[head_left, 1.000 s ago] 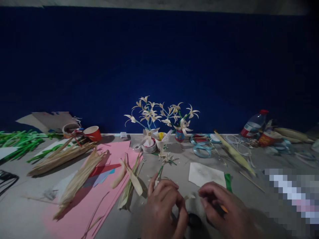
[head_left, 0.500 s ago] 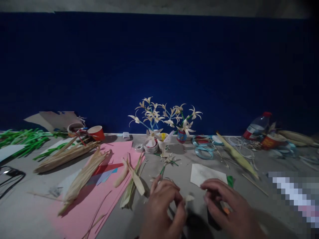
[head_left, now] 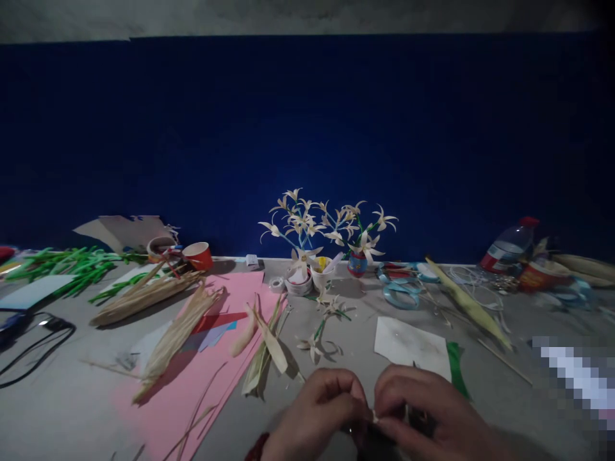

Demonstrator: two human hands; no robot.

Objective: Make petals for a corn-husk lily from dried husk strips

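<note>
My left hand (head_left: pixel 319 410) and my right hand (head_left: pixel 427 406) meet low in the middle, fingertips pinched together. A small pale piece (head_left: pixel 374 417) shows between them, too small to name. Something dark (head_left: pixel 421 419) lies under the curled fingers of my right hand; its kind is hidden. Just beyond my hands, a pale husk flower (head_left: pixel 312 349) with a green stem lies on the table. A white sheet (head_left: pixel 408 346) with a green strip (head_left: pixel 456 371) at its edge lies past my right hand.
Finished flowers (head_left: pixel 305 224) stand in small cups at the back. Dried corn husks (head_left: pixel 177 346) lie over pink paper (head_left: pixel 168 422) on the left, near green stems (head_left: pixel 77 269). Blue ribbon (head_left: pixel 401 294), a husk (head_left: pixel 468 301) and a tilted bottle (head_left: pixel 512 246) are on the right.
My hands, apart before, have come together at the fingertips. The flower and green strip near them show more fully now. The whole view has shifted slightly.
</note>
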